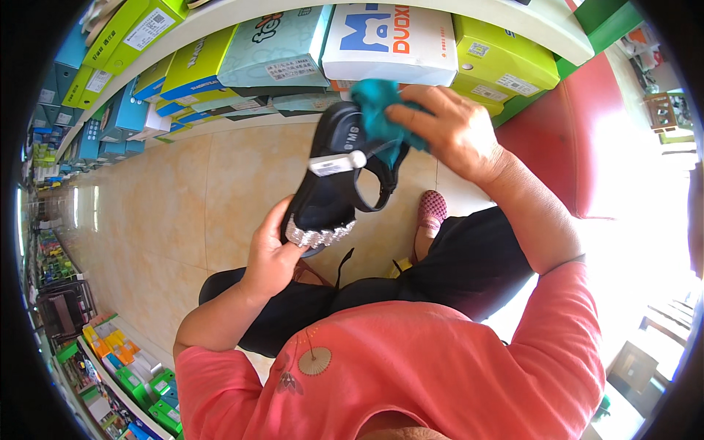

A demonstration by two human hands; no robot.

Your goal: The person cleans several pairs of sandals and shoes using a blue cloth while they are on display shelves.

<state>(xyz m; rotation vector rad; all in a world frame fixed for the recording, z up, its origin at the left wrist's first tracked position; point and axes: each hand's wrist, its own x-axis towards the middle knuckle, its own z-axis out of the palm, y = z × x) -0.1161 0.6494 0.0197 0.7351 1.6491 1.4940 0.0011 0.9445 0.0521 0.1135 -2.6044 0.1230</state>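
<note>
A black sandal (322,192) with a rhinestone-trimmed toe strap (319,235) is held up over the floor, heel pointing away from me. My left hand (273,256) grips it at the toe end, thumb and fingers around the sole. A white tag (336,163) lies across the sandal's middle, bearing small print. In my right hand (454,129) is a bunched teal cloth (382,118), which lies against the heel end and partly covers it. The buckled ankle strap (379,201) hangs open in a loop on the right side.
Shoe boxes, among them a white box (390,47) and a lime-green box (503,58), fill the shelf ahead under a white shelf edge (511,16). A red padded seat (555,143) stands at right. Tiled floor (165,203) stretches left; more boxes (135,385) line the lower left.
</note>
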